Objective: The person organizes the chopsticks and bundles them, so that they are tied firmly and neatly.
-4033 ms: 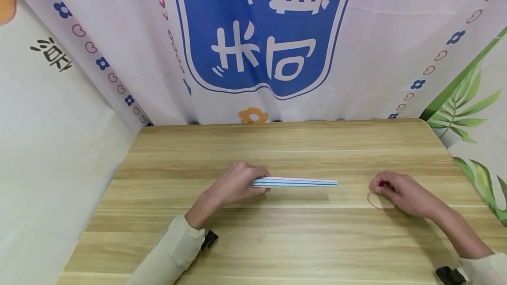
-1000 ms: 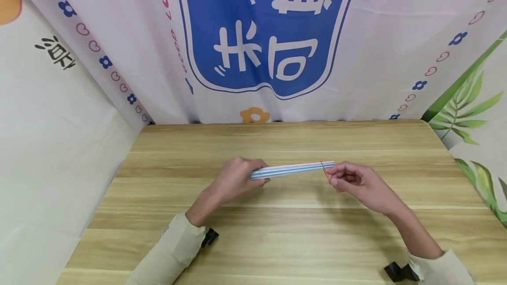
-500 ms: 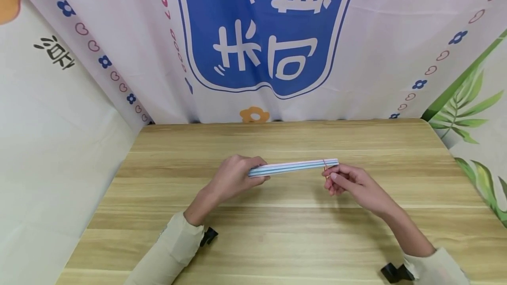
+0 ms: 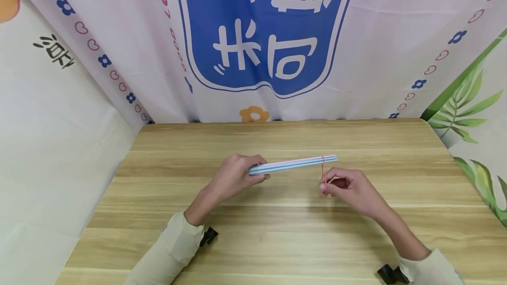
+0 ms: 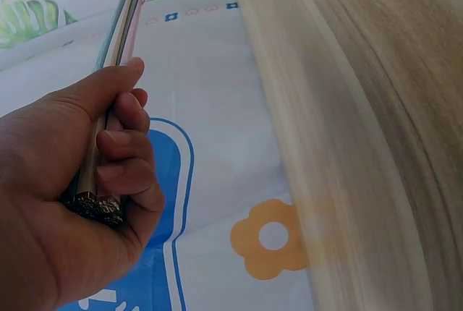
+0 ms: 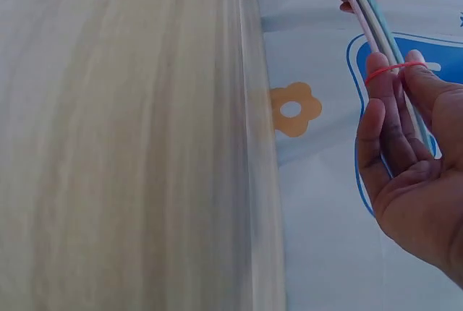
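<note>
A bundle of several pastel chopsticks (image 4: 293, 163) in pink, white and blue is held above the table by my left hand (image 4: 235, 177). In the left wrist view, the fingers curl round the thick ends, whose tips (image 5: 98, 207) are dark and patterned. Around the far end of the bundle runs a thin red rubber band (image 4: 322, 168). My right hand (image 4: 352, 190) pinches that band and draws it toward the near side, just below the bundle. The right wrist view shows the rubber band (image 6: 394, 69) stretched between thumb and fingers.
The wood-grain table (image 4: 245, 241) lies under both hands. Behind it hangs a printed cloth (image 4: 364, 56) with a blue panel, reaching down to the back edge. Black clips (image 4: 208, 236) sit by both sleeve cuffs.
The right hand brought the rubber band leftward from apart to the chopsticks' far end. It has since pulled the band down toward the near side. The left hand raised the bundle's far end.
</note>
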`<state>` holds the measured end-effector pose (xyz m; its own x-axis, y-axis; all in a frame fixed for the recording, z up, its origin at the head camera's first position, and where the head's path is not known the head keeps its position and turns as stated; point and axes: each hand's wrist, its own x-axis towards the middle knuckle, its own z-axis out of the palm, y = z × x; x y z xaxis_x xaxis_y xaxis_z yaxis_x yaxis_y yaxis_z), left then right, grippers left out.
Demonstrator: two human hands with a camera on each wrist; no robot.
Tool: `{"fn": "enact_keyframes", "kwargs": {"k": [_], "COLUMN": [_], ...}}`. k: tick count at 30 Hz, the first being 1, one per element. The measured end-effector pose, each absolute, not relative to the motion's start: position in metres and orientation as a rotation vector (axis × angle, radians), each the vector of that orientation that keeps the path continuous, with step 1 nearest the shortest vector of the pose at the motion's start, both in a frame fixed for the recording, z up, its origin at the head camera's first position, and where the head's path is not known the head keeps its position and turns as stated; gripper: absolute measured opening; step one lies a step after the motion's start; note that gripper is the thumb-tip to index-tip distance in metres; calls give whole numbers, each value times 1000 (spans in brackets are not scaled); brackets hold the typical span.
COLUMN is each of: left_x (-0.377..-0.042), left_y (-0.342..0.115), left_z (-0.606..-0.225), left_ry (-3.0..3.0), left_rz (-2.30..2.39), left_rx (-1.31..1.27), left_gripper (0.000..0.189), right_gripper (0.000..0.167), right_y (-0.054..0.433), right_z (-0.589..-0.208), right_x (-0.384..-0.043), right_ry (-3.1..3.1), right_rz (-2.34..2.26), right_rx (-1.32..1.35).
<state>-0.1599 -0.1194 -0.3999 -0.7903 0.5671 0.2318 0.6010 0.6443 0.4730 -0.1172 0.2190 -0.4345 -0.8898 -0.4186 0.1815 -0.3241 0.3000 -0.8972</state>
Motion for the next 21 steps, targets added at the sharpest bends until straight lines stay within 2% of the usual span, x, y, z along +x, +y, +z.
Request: {"fn": "enact_keyframes", "kwargs": {"k": [3, 9, 15, 21], "left_x": [-160, -160, -159, -158], "left_y": [-119, -121, -121, -120], "left_z": [-401, -401, -398, -395], "left_ry": [-2832, -2884, -2875, -2839], "left_rz": [-868, -925, -944, -938], "left_rx": [-964, -886, -838, -797], "left_gripper": [19, 16, 16, 16], "right_gripper": [21, 71, 98, 112], "right_y": [215, 206, 197, 188], "right_z": [-434, -432, -431, -429], "right_x": [-115, -111, -102, -96], "right_ry": [2569, 2718, 2758, 2650], "right_rz": [-1649, -1605, -1640, -1793], "right_rx": [-872, -1041, -848, -671]}}
